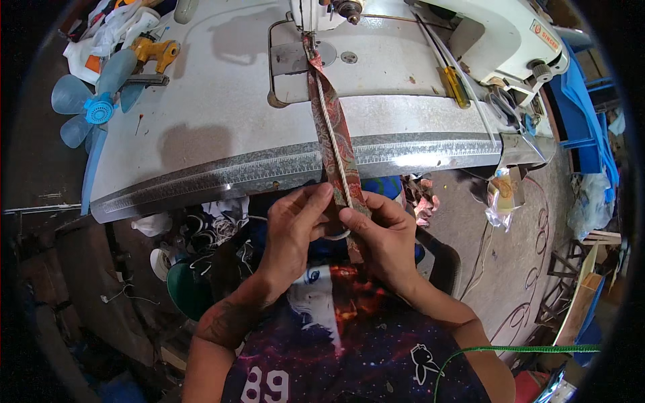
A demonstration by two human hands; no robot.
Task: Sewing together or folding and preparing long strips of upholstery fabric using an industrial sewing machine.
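Note:
A narrow strip of red-brown patterned fabric [344, 148] runs from under the sewing machine's needle [308, 35] down over the table edge to my hands. Along its middle lies a white cord [328, 127], with the fabric partly folded at its upper end. My left hand [295, 225] pinches the strip's left edge between thumb and fingers. My right hand [379, 235] is closed on the strip from the right, its thumb pressing by the cord. Below my fingers the fabric's loose end hangs, and a bit of cord curves out to the left.
A blue-bladed fan [99, 107] and a yellow tool [154, 52] stand at the table's left. To the right lie a yellow-handled screwdriver [457, 87] and scissors [507, 111]. A ruler strip [423, 149] lines the front edge. A green bin [188, 290] sits below left.

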